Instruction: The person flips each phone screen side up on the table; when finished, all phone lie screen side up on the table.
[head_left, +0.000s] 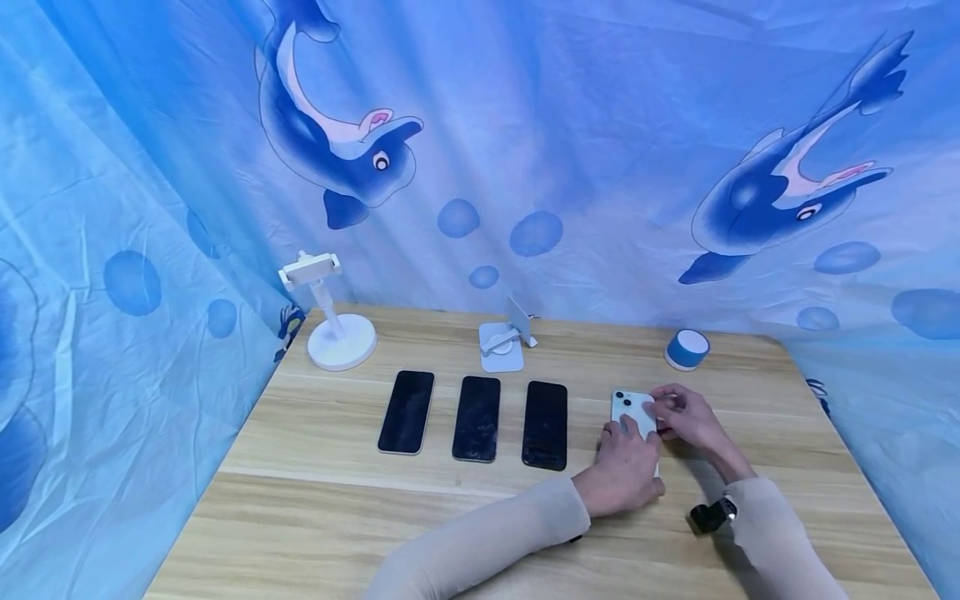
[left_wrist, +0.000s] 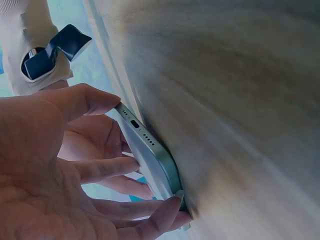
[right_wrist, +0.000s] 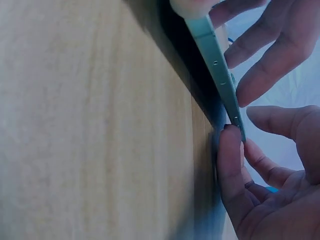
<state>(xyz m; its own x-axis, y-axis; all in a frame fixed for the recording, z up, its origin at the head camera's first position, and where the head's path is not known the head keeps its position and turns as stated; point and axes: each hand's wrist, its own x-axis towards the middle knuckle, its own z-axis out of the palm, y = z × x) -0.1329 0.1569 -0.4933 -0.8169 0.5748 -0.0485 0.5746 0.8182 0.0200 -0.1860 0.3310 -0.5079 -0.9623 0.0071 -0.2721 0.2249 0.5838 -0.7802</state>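
A pale mint phone (head_left: 633, 403) lies back side up at the right, its two camera lenses at the far left corner. My left hand (head_left: 624, 471) grips its near end from above; in the left wrist view the thumb and other fingers hold opposite edges beside the charging port (left_wrist: 135, 123). At the far right edge, my right hand (head_left: 690, 417) pinches the phone. A dark shadow runs under the phone's side (right_wrist: 222, 80) in the right wrist view, where that edge looks raised off the wood.
Three dark-screened phones, left (head_left: 407, 412), middle (head_left: 476, 419) and right (head_left: 545, 425), lie in a row left of my hands. Behind stand a white phone stand (head_left: 341, 342), a folding stand (head_left: 501, 358) and a blue-and-white cylinder (head_left: 686, 350). A blue dolphin curtain (head_left: 600, 275) borders the table (head_left: 315, 508).
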